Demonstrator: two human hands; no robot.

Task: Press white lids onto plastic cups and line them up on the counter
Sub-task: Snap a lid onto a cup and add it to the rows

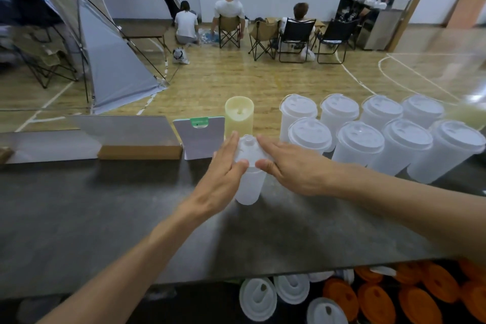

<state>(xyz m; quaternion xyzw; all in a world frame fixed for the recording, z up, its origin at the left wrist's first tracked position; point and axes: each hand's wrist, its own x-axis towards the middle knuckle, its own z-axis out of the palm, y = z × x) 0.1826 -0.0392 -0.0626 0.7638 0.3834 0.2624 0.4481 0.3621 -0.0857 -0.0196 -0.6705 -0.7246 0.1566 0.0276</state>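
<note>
Both hands press a white lid onto a cup on the bench.
The left hand (pixel 223 166) and right hand (pixel 286 163), each an open grip with straight fingers, flank the lid (pixel 249 150) atop the cup (pixel 248 189), mid-bench (pixel 105 205). Eight lidded cups (pixel 357 139) stand in two rows just right; a yellow cup (pixel 238 116) stands behind.

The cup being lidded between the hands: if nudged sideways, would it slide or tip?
The cup looks empty and translucent, so probably light. It is tall and narrows toward its base, so it likely tips easily. Both hands, left and right, press its lid, steadying it.
</note>
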